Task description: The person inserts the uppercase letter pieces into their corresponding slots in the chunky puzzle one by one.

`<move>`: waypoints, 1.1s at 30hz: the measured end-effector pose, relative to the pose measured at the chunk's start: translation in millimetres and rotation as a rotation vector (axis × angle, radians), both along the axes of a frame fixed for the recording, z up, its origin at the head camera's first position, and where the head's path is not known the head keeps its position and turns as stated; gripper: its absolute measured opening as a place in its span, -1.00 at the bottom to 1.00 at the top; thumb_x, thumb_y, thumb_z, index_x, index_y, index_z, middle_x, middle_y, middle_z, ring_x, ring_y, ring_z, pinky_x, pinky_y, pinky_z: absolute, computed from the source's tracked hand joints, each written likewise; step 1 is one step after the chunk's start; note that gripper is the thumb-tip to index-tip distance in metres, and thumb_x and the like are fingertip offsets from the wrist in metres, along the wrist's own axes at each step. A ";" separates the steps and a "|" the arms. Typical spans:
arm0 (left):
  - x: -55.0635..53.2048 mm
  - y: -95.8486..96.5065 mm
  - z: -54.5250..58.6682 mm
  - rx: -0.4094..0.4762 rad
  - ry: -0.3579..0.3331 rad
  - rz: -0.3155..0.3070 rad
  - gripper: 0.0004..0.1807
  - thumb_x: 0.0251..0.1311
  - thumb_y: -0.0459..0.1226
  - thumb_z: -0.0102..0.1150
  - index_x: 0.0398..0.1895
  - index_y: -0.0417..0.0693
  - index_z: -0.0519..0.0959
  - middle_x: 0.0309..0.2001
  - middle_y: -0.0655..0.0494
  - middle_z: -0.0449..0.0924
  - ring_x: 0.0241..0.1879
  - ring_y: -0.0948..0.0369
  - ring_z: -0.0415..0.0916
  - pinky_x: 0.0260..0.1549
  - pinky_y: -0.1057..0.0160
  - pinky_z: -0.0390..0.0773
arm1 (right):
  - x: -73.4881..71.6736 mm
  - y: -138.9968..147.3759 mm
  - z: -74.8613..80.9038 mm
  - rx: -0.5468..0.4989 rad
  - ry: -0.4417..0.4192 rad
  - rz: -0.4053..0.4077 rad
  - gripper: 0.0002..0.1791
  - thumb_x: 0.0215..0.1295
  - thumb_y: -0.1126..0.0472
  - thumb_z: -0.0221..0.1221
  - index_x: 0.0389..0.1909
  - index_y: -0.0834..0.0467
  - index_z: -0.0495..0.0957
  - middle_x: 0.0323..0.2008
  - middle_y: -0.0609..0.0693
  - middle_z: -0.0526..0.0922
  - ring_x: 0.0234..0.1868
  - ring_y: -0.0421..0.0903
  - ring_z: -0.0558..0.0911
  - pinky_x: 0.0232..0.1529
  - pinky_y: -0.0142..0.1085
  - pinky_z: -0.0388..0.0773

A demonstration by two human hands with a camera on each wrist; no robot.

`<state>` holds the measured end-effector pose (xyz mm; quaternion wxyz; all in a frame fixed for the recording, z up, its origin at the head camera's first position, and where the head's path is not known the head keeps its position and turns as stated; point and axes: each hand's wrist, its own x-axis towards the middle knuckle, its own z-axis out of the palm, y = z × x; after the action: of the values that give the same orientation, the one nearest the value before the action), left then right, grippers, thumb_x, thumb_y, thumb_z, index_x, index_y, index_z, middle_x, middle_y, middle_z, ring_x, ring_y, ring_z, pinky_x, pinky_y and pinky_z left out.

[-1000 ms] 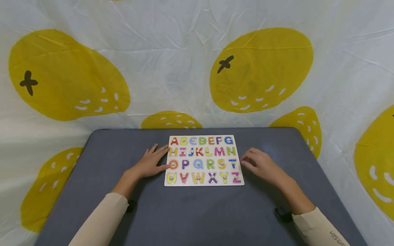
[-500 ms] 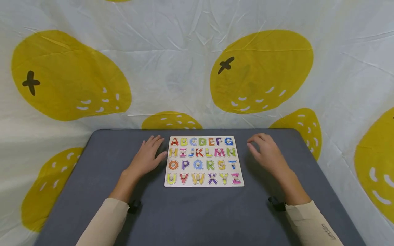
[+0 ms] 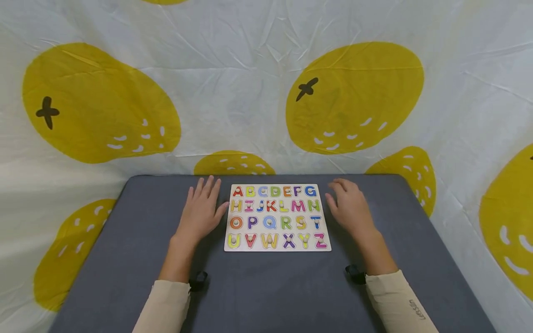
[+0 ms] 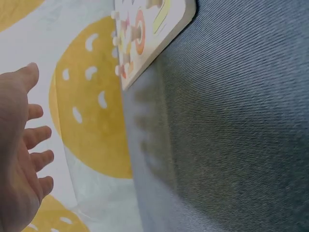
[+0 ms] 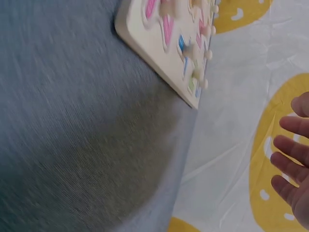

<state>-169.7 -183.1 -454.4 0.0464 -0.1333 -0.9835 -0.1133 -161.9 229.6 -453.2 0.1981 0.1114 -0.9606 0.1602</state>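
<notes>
A pale wooden alphabet puzzle board (image 3: 277,231) lies flat on the grey table, its colourful letter pieces with small round knobs seated in rows from A to Z. Just left of the board, my left hand (image 3: 200,210) hovers above the cloth with fingers spread and nothing held. My right hand (image 3: 350,208) is raised off the board's right side, its fingers loosely bent and holding nothing. In the left wrist view the left hand (image 4: 21,154) floats apart from the board's corner (image 4: 164,36). The right wrist view has the right hand (image 5: 294,154) likewise apart from it.
The table (image 3: 266,291) is covered in dark grey cloth. Right behind its far edge hangs a white curtain (image 3: 233,106) printed with large yellow fruit. A small black device (image 3: 199,281) is worn at the left wrist, another (image 3: 355,274) at the right.
Left fingers touched the board's left edge a second ago; that hand has since lifted off and straightened away. The right hand has moved from beside the T piece towards the far right corner. The letters look unchanged.
</notes>
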 end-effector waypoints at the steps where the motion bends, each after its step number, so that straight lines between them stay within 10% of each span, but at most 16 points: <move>1: 1.1 0.4 -0.8 -0.008 -0.003 0.002 -0.15 0.49 0.12 0.05 0.66 -0.11 0.08 0.65 -0.19 -0.02 0.64 -0.23 -0.12 0.55 -0.32 -0.09 | 0.8 -2.0 -1.0 0.004 -0.003 -0.009 -0.62 0.40 0.19 0.29 0.12 0.34 0.62 0.21 0.32 0.57 0.24 0.34 0.52 0.24 0.28 0.46; 33: 26.0 8.5 -37.1 -0.085 -0.026 0.020 0.10 0.24 0.45 0.03 0.69 0.09 0.02 0.68 -0.10 -0.10 0.66 -0.21 -0.23 0.54 -0.35 -0.11 | 37.3 -18.6 -29.0 0.062 -0.370 -0.123 -0.03 0.41 -0.21 0.19 0.65 0.15 0.04 0.64 0.35 -0.13 0.62 0.46 -0.18 0.43 0.54 -0.23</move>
<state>-143.7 -174.7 -491.5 0.0293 -0.1237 -0.9892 -0.0727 -124.6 210.9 -482.1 0.0242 0.0275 -0.9901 0.1357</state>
